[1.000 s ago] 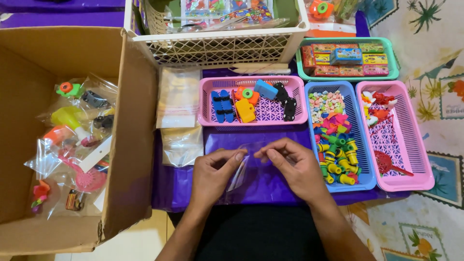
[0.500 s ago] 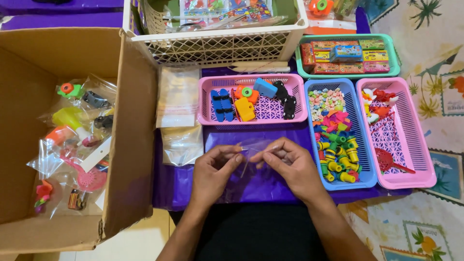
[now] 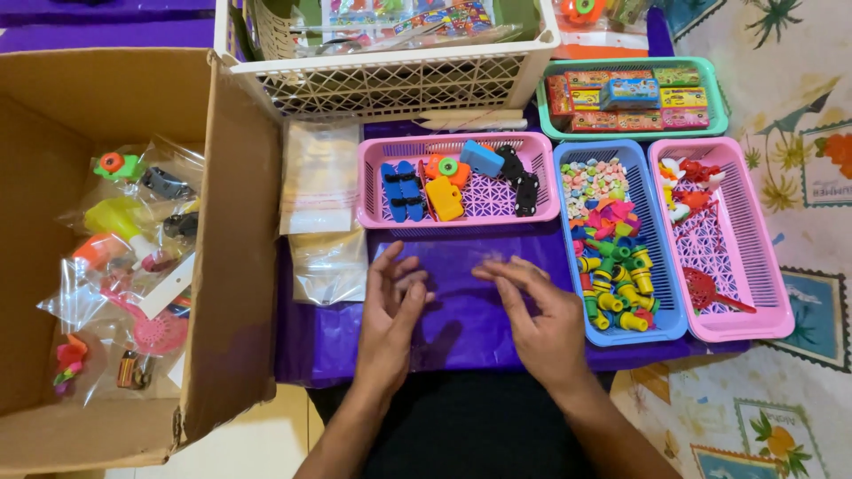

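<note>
Between the two hands, on the purple table cover (image 3: 461, 328), lies a clear plastic bag (image 3: 448, 266), barely visible. The left hand (image 3: 390, 324) and right hand (image 3: 532, 315) rest at its edges, fingers spread open, gripping nothing. Just beyond sits a pink basket (image 3: 457, 217) of small toys; left, a cardboard box (image 3: 235, 266).

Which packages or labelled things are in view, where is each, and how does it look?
Small boxes: in the green tray, top right; flat, red, orange, one blue.
Clear bags: stacked beside the cardboard box; flat, transparent.
Filled bags: inside the cardboard box; clear, holding coloured toys.
Printed packs: in the white basket, top; multicoloured.
Clear bag: between left hand and right hand; hard to see.
</note>
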